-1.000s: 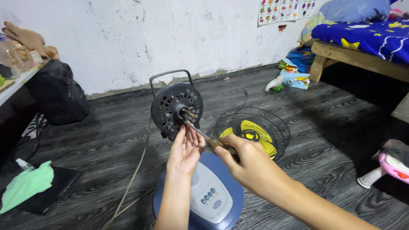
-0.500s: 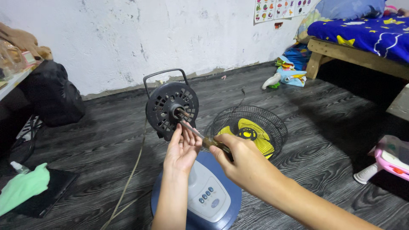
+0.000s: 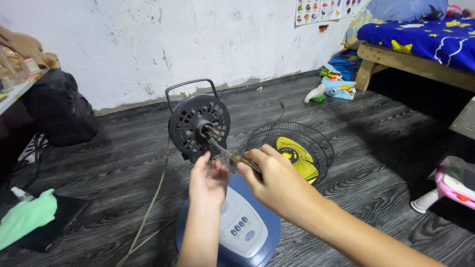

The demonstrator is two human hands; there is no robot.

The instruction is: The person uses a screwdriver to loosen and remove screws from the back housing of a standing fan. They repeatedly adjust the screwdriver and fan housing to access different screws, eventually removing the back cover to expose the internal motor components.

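A stripped floor fan stands in front of me: a black motor housing (image 3: 199, 123) with a carry handle on a blue round base (image 3: 257, 237) with a white button panel. My right hand (image 3: 274, 180) grips a screwdriver (image 3: 227, 154) whose tip points at the motor's centre shaft. My left hand (image 3: 208, 180) hovers just below the housing, fingers apart, holding nothing. The fan's black wire grille with the yellow blade (image 3: 297, 151) lies on the floor to the right.
A beige cord (image 3: 148, 212) trails left of the base. A black bag (image 3: 59, 116) and a green cloth (image 3: 27, 217) sit at left. A bed (image 3: 420, 44), toys (image 3: 334, 86) and a pink toy (image 3: 452, 185) are at right.
My view has shifted slightly. My left hand has drawn back a little from the motor housing; the right hand keeps the screwdriver against the shaft.
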